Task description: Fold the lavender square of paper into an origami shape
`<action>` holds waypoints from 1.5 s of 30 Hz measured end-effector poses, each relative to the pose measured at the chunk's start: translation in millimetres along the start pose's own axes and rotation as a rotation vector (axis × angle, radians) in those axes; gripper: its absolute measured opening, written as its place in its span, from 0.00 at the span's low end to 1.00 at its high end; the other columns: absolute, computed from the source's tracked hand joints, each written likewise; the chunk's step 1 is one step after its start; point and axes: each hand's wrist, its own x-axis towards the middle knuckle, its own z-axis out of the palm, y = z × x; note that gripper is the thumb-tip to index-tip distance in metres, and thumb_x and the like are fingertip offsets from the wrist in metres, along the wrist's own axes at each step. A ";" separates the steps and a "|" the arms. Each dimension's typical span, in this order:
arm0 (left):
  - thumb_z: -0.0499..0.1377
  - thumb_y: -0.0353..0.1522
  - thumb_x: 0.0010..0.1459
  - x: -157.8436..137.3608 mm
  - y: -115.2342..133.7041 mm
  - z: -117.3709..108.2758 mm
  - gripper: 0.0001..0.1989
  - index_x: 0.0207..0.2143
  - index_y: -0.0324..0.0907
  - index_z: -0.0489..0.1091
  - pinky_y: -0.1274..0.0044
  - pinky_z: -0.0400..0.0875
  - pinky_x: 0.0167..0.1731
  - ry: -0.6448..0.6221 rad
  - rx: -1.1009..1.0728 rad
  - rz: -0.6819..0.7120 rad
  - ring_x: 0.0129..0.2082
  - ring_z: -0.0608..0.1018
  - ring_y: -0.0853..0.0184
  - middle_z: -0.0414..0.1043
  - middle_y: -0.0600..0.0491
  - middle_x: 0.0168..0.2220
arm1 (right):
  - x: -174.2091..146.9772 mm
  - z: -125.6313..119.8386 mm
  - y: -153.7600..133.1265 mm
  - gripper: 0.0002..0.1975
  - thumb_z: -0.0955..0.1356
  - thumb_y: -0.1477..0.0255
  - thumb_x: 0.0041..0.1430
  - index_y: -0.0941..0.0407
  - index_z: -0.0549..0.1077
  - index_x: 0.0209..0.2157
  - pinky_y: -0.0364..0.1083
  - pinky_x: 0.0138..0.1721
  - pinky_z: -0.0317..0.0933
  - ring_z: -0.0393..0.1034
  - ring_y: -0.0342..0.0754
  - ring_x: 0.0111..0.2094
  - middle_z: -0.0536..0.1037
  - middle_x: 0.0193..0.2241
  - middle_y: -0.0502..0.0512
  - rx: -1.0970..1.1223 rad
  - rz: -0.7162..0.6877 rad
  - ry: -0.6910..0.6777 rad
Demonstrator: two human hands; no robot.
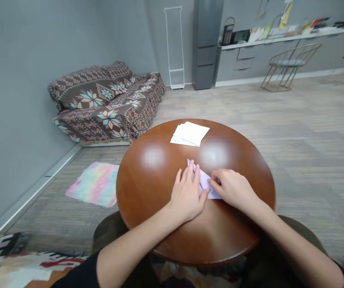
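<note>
Paper (pixel 204 180), lilac and apparently folded, lies on the round wooden tabletop (pixel 148 188), beneath and between 2 hands. We see the left hand (pixel 186 194) laid over its left part, fingers extended and the grip wide open, resting on it without clasping. The right hand (pixel 234 186) curls at its right part, thumb and fingers close together; whether this grip pinches a layer or merely presses, we cannot tell. For a clean crease, we judge it best to brace the left hand so that nothing skids, align the edges before pressing, then run 1 fingertip along the fold from the middle outward. Uneven pressure would likely skew it. White sheets (pixel 191 134) lie near the far edge.
</note>
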 end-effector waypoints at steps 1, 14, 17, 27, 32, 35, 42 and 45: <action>0.49 0.44 0.67 0.4 -0.1 -0.2 0.38 0.70 0.27 0.46 0.54 0.50 0.68 -0.009 -0.005 -0.002 0.73 0.48 0.49 0.40 0.30 0.73 | 0.0 0.8 0.8 0.14 0.62 0.70 0.65 0.55 0.70 0.25 0.45 0.27 0.49 0.73 0.51 0.32 0.77 0.31 0.58 0.008 -0.027 0.017; 0.50 0.42 0.67 -20.0 -19.2 -16.3 0.37 0.71 0.32 0.45 0.56 0.40 0.70 -0.154 -0.009 0.241 0.74 0.47 0.54 0.43 0.35 0.73 | -18.4 -8.5 -7.5 0.14 0.65 0.71 0.64 0.55 0.68 0.22 0.46 0.28 0.49 0.71 0.49 0.29 0.77 0.28 0.54 0.160 -0.182 -0.117; 0.52 0.42 0.67 -24.6 -24.8 -22.7 0.38 0.72 0.37 0.42 0.56 0.38 0.71 -0.191 -0.024 0.323 0.74 0.46 0.56 0.41 0.38 0.74 | -5.4 -7.6 2.7 0.12 0.64 0.69 0.65 0.54 0.72 0.28 0.46 0.30 0.53 0.70 0.48 0.28 0.78 0.29 0.54 0.242 -0.144 -0.028; 0.45 0.37 0.71 -32.0 -23.9 -26.9 0.27 0.70 0.40 0.52 0.56 0.42 0.71 -0.171 -0.054 0.349 0.72 0.54 0.58 0.50 0.40 0.72 | 40.4 16.1 11.7 0.01 0.69 0.76 0.56 0.56 0.74 0.32 0.45 0.38 0.60 0.71 0.48 0.35 0.77 0.33 0.53 0.422 -0.176 0.086; 0.47 0.36 0.70 -31.0 -21.0 -21.6 0.29 0.70 0.39 0.50 0.56 0.43 0.71 -0.147 -0.047 0.333 0.72 0.55 0.58 0.51 0.40 0.72 | 48.6 13.2 11.5 0.01 0.69 0.74 0.54 0.55 0.73 0.30 0.43 0.33 0.60 0.72 0.47 0.32 0.79 0.29 0.51 0.504 -0.105 0.027; 0.49 0.36 0.68 -31.9 -19.5 -19.4 0.34 0.72 0.36 0.42 0.57 0.42 0.71 -0.150 -0.052 0.310 0.73 0.52 0.58 0.47 0.39 0.73 | 50.3 11.9 10.2 0.02 0.69 0.76 0.53 0.55 0.74 0.29 0.43 0.33 0.60 0.72 0.46 0.31 0.79 0.29 0.50 0.499 -0.105 0.030; 0.49 0.38 0.68 -33.5 -13.5 -20.0 0.34 0.72 0.34 0.44 0.57 0.40 0.71 -0.172 -0.064 0.282 0.74 0.49 0.57 0.44 0.39 0.73 | 55.3 11.2 5.4 0.05 0.68 0.77 0.52 0.54 0.75 0.27 0.43 0.32 0.59 0.73 0.46 0.31 0.81 0.30 0.50 0.442 -0.032 0.021; 0.44 0.37 0.71 -32.0 -12.1 -21.2 0.29 0.71 0.38 0.47 0.57 0.43 0.71 -0.156 -0.105 0.256 0.73 0.52 0.59 0.49 0.41 0.72 | 55.6 12.2 4.3 0.04 0.68 0.76 0.53 0.54 0.75 0.27 0.43 0.31 0.58 0.73 0.46 0.31 0.81 0.31 0.50 0.417 -0.008 0.041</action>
